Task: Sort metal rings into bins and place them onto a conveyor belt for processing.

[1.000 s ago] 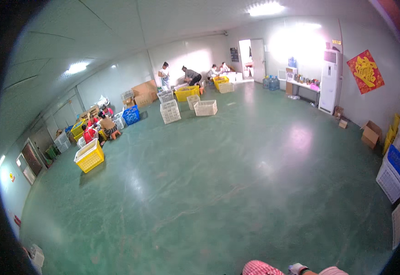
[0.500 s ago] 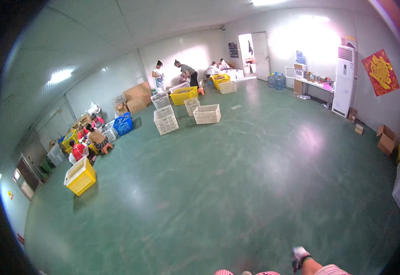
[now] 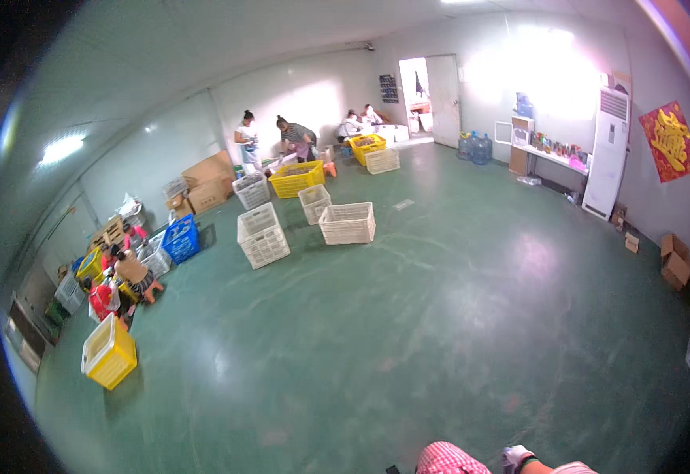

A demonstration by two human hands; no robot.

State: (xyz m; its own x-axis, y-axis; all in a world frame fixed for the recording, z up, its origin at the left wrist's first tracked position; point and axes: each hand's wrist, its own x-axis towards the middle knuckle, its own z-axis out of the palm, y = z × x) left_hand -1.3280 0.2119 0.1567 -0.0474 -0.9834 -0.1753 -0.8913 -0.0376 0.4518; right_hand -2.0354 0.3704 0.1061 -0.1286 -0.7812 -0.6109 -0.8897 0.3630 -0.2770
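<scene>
At the lower edge is my right hand (image 3: 516, 458), in a whitish glove with a dark band at the wrist. It hangs low over the green floor (image 3: 345, 355). Its fingers are too small and cut off by the edge to read, and I make out nothing held in it. Beside it shows pink-and-white checked cloth (image 3: 452, 460) of my clothing. My left hand is out of the picture. The nearest things ahead are a white plastic crate (image 3: 347, 224), a taller pair of white crates (image 3: 263, 237) and a smaller white crate (image 3: 314, 204).
On the left, a yellow crate (image 3: 112, 354) stands near several seated people and a blue crate (image 3: 180, 239). Two people stand by another yellow crate (image 3: 297, 180) at the back. An air conditioner (image 3: 607, 154), water bottles (image 3: 481, 148) and a cardboard box (image 3: 675, 262) line the right side.
My view has moved forward, so the crates look nearer and larger. The person in the patterned top bends differently at the back. My gloved hand has shifted slightly lower.
</scene>
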